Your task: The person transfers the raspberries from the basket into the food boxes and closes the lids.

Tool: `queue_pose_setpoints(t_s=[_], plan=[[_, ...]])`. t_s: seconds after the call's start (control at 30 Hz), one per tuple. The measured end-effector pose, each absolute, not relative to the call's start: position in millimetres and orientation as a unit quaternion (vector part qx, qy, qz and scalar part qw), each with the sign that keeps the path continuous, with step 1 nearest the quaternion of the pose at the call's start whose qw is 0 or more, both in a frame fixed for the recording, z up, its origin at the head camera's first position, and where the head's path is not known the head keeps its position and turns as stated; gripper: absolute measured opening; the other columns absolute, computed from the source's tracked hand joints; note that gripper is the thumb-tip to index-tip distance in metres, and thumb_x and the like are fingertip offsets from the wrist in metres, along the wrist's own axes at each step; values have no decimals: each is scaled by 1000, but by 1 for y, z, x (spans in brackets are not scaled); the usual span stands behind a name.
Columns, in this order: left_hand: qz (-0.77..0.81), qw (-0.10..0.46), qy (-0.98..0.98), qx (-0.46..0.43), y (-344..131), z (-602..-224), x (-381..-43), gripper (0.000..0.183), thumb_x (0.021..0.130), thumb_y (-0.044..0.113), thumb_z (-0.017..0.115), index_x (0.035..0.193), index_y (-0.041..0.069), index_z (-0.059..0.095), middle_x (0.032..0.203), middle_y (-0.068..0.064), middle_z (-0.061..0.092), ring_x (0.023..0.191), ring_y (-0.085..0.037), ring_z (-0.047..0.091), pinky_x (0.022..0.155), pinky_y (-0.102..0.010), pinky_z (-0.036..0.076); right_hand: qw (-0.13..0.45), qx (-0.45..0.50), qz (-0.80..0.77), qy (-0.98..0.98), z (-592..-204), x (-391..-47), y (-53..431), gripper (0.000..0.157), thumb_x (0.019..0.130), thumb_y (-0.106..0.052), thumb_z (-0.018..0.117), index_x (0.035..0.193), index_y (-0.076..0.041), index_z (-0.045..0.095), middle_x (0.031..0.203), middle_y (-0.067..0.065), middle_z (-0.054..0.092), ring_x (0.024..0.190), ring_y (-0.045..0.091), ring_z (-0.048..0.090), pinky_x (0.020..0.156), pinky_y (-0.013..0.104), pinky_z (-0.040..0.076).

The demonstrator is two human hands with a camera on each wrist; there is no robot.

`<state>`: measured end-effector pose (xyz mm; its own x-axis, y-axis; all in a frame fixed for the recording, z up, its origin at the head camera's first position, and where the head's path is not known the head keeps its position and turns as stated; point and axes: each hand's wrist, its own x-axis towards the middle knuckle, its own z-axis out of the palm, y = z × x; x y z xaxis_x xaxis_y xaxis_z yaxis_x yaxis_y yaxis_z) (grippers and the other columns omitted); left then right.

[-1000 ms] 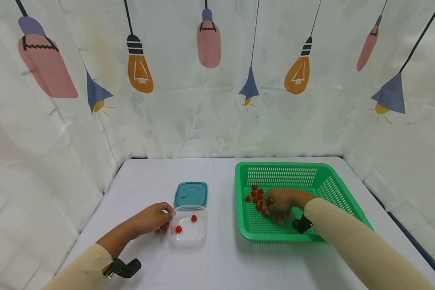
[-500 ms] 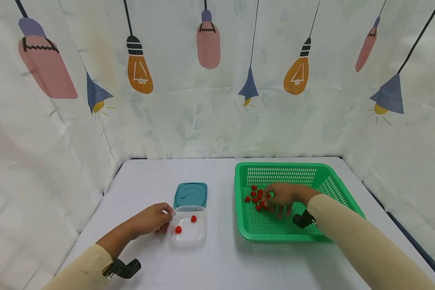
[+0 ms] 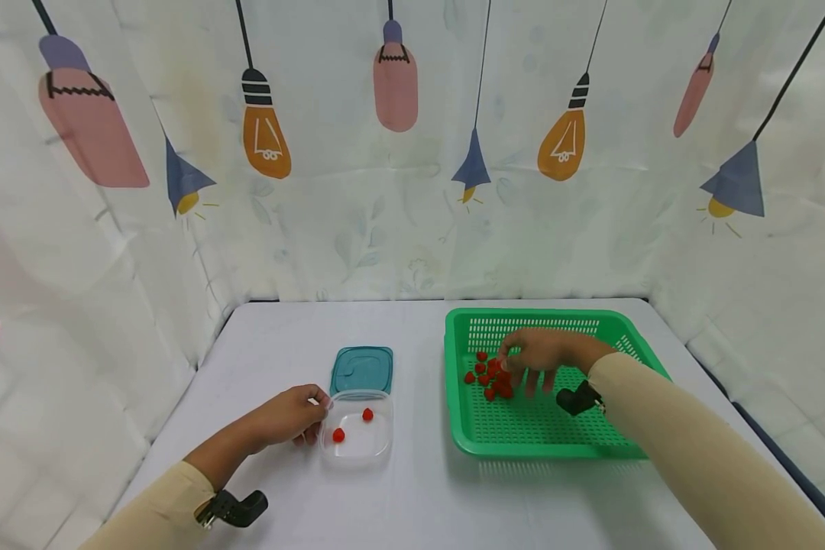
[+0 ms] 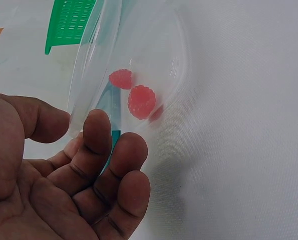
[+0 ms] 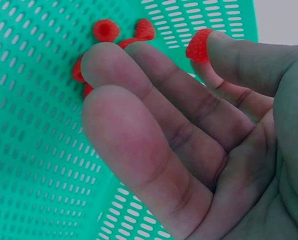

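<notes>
My right hand (image 3: 539, 357) is over the green basket (image 3: 543, 449), and in the right wrist view its thumb and index finger pinch a red raspberry (image 5: 198, 45). The other fingers extend loosely below. Several more raspberries (image 3: 480, 368) lie in the basket's left part, some hidden behind the fingers. With thumb and index finger, my left hand (image 3: 294, 416) pinches the left rim of a clear plastic container (image 3: 357, 452) standing on the table. Two raspberries sit apart on its floor, one (image 3: 339, 435) near the left wall and another (image 3: 367, 414) toward the back.
A teal lid (image 3: 362, 368) lies flat just behind the clear container. The white-covered table (image 3: 412, 496) ends at a patterned curtain (image 3: 412, 229) at the back and sides. The basket's raised walls surround the right hand's working area.
My right hand has risen a little and moved back within the basket, uncovering more raspberries and now pinching one. The left hand and container stay put.
</notes>
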<state>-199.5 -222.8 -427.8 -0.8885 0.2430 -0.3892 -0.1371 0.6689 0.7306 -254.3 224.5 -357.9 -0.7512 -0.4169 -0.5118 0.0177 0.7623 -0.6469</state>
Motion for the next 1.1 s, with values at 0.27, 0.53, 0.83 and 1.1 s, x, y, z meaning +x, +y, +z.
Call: queue_pose_setpoints(t_s=[0.27, 0.53, 0.83, 1.1], plan=[[405, 238, 883, 26, -222, -429, -201, 19, 103, 15, 58, 118, 4, 58, 79, -11, 62, 72, -24, 59, 66, -36, 52, 335, -123, -339, 871, -347, -258, 222, 14, 103, -12, 56, 115, -5, 59, 106, 19, 72, 93, 41, 71, 58, 44, 58], [405, 235, 883, 23, -220, -427, -200, 19, 103, 14, 57, 118, 4, 57, 79, -11, 62, 72, -24, 58, 66, -37, 52, 324, -134, -331, 876, -328, -262, 216, 19, 105, -17, 56, 121, -7, 60, 107, 17, 71, 87, 31, 73, 62, 46, 59], [405, 234, 883, 24, -221, -428, -199, 17, 103, 14, 58, 117, 4, 58, 78, -11, 62, 71, -24, 58, 66, -37, 52, 316, -148, -337, 874, -316, -267, 208, 21, 106, -22, 56, 122, -9, 62, 104, 10, 73, 90, 30, 73, 64, 46, 59], [404, 234, 884, 27, -220, -427, -199, 18, 102, 14, 58, 117, 3, 58, 77, -11, 62, 71, -24, 58, 65, -37, 52, 309, -162, -335, 875, -311, -269, 200, 18, 104, -24, 60, 112, -10, 67, 107, 10, 71, 94, 28, 71, 67, 46, 59]])
